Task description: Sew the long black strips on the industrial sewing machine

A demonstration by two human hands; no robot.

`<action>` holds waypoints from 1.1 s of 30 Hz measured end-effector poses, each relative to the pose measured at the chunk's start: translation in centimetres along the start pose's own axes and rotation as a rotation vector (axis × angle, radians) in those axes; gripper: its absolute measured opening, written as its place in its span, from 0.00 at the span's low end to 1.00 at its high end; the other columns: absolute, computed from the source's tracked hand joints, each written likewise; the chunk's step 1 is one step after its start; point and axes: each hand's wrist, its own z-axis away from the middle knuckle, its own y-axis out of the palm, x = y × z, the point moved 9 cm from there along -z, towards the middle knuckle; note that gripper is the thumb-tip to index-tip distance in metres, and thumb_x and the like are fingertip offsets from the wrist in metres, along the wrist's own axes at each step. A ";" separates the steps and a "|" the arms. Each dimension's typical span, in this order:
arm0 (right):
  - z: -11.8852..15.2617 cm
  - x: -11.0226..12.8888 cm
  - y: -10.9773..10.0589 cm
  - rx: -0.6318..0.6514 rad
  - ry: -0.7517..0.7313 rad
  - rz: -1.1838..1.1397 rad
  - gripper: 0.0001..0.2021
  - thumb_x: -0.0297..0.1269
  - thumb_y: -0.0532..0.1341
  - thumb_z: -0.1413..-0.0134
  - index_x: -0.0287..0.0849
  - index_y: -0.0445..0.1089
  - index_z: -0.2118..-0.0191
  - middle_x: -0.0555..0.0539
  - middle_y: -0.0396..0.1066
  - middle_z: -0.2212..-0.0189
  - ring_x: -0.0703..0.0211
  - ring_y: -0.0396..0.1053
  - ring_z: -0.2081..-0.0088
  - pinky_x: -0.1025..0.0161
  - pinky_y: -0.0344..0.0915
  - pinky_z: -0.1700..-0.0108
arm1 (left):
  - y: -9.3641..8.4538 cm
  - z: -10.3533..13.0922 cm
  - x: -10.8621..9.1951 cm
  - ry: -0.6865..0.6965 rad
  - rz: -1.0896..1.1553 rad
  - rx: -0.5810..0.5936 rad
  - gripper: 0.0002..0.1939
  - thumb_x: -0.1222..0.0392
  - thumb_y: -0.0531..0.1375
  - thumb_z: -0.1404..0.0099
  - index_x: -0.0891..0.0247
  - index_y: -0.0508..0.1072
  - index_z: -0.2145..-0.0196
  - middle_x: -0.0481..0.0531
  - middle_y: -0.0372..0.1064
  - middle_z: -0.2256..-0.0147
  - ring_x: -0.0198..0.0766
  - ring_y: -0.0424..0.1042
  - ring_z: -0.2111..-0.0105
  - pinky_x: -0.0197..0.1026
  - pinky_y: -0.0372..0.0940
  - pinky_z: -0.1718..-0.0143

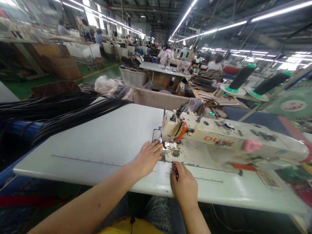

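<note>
A white industrial sewing machine [204,133] with orange lettering stands on the pale work table [102,139]. My left hand [149,160] lies palm down with its fingers stretched out, their tips beside the needle plate [170,146]. No fabric shows under the fingers, though the palm hides what is beneath it. Closer to the front edge, my right hand [184,186] is curled around a small pointed metal tool [174,171]. Most of that tool is covered by the fingers, so its exact kind cannot be made out.
Long black strips [80,113] drape over the table's left end. Two dark thread cones [243,78] stand behind the machine at right, near a green fan [292,105]. A fabric-lined bin [158,99] borders the far edge. Other people sit at machines farther back.
</note>
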 end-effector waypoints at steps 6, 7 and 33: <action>0.0 0.2 -0.1 -0.022 -0.027 0.006 0.17 0.26 0.55 0.46 0.43 0.71 0.52 0.47 0.78 0.64 0.55 0.72 0.66 0.62 0.62 0.62 | 0.0 -0.5 0.5 -0.026 0.058 0.046 0.21 0.58 0.49 0.23 0.59 0.63 0.35 0.55 0.61 0.34 0.50 0.53 0.30 0.62 0.47 0.31; 0.1 0.2 -0.1 -0.026 -0.028 0.010 0.17 0.26 0.55 0.46 0.43 0.71 0.51 0.47 0.78 0.64 0.55 0.72 0.66 0.62 0.62 0.62 | 0.1 -0.6 0.6 -0.028 0.067 0.049 0.21 0.58 0.49 0.23 0.58 0.63 0.35 0.55 0.62 0.34 0.49 0.53 0.30 0.62 0.47 0.31; 0.2 -0.1 0.2 0.003 0.008 -0.011 0.17 0.26 0.56 0.46 0.43 0.71 0.51 0.48 0.77 0.64 0.55 0.71 0.65 0.61 0.60 0.62 | -0.3 -9.8 5.1 0.139 0.434 -0.047 0.19 0.60 0.56 0.29 0.56 0.73 0.42 0.52 0.68 0.38 0.45 0.62 0.35 0.48 0.54 0.30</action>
